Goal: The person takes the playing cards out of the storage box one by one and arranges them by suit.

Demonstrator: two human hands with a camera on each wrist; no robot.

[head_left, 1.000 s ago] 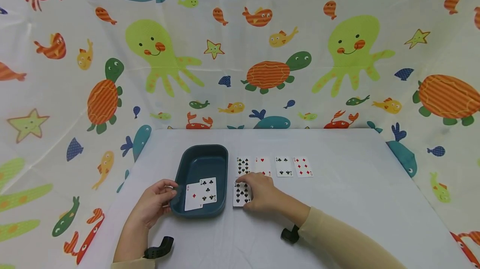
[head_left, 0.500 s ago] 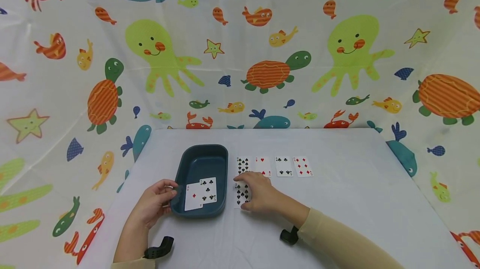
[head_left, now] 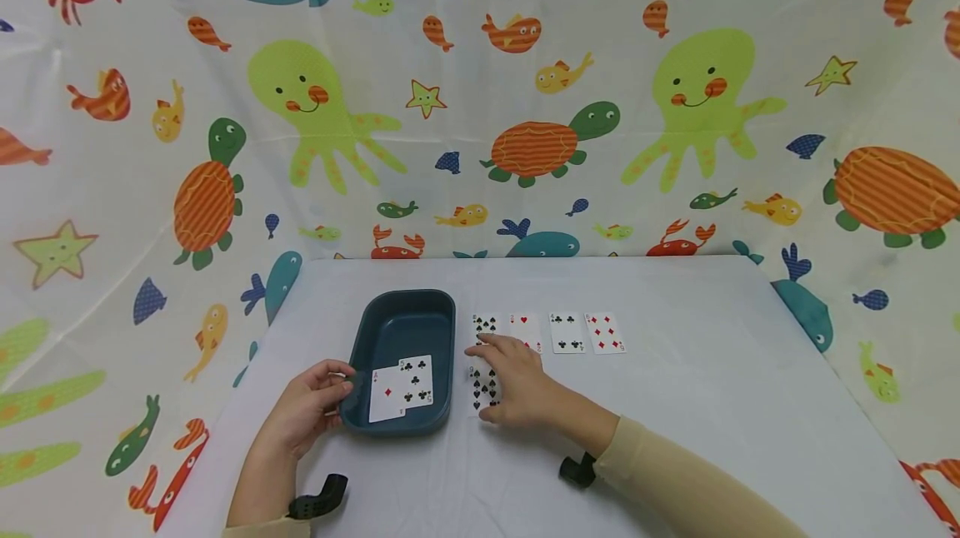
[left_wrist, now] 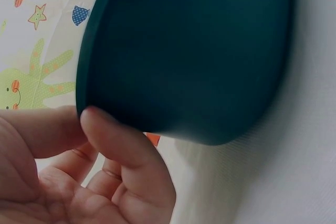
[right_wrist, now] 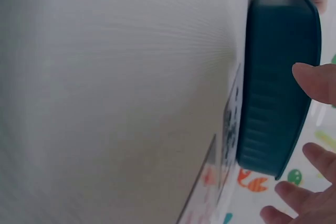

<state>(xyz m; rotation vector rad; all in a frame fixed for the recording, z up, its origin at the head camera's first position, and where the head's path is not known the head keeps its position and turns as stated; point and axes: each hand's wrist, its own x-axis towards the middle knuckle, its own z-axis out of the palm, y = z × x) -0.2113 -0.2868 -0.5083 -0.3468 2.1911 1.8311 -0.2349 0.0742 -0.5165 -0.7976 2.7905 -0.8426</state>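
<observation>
My left hand [head_left: 310,401] pinches the near left rim of a dark teal tray [head_left: 405,298] between thumb and fingers. In the left wrist view the thumb [left_wrist: 113,129] lies against its outer wall. Two playing cards lie face up in the tray: an ace of diamonds [head_left: 386,401] and a five of clubs [head_left: 417,388]. To the tray's right, my right hand [head_left: 521,384] hovers with fingers spread over a face-up spade card [head_left: 483,395], partly hiding it. The right wrist view shows the thumb [right_wrist: 315,82] and fingers [right_wrist: 302,198] apart, nothing between them.
Behind the right hand, a row of face-up cards lies on the white table [head_left: 697,405]: a spade card [head_left: 484,325], a heart card [head_left: 525,328], a club card [head_left: 567,334] and a six of diamonds [head_left: 605,334]. A sea-animal-patterned cloth [head_left: 450,221] stands behind the table.
The right hand has let go of the spade card, which now lies flat on the table in front of the row. Its fingers have lifted and spread slightly. The left hand stays on the tray.
</observation>
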